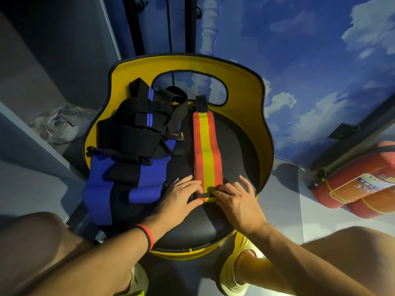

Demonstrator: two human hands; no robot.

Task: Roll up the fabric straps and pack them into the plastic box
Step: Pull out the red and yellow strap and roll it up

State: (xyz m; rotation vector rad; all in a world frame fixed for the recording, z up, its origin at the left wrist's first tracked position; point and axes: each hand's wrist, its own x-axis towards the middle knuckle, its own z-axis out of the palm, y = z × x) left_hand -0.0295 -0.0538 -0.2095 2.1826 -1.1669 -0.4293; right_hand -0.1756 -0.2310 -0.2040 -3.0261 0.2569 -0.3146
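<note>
Head view: I am looking straight down at a chair with a yellow rim [263,116] and a round black seat [235,146].

A red strap [206,150] with a yellow stripe down its middle is lying flat along the seat, running away from me. Its far end is finishing in a black tab [201,103] by the backrest. Its near end is sitting between both hands. The left hand [181,195] is gripping that end from the left, fingers curled over the top and thumb tucked beneath. The right hand [235,199] is pinching the same end from the right, fingertips pressing on the folded edge. A short black band is showing across the strap between the two hands.

Just left of the strap, a pile [132,142] of blue and black straps is lying tangled and spilling over the seat's left edge. It is touching the left hand's outer side. A red and black wristband [147,236] is sitting on the left wrist.

Bare knees are framing the bottom corners. Two red extinguishers [359,184] are lying on the floor to the right. A blue wall [320,60] painted with white clouds is filling the background. At far left, something clear and plastic [59,124] is resting on a grey ledge, too blurred to identify.
</note>
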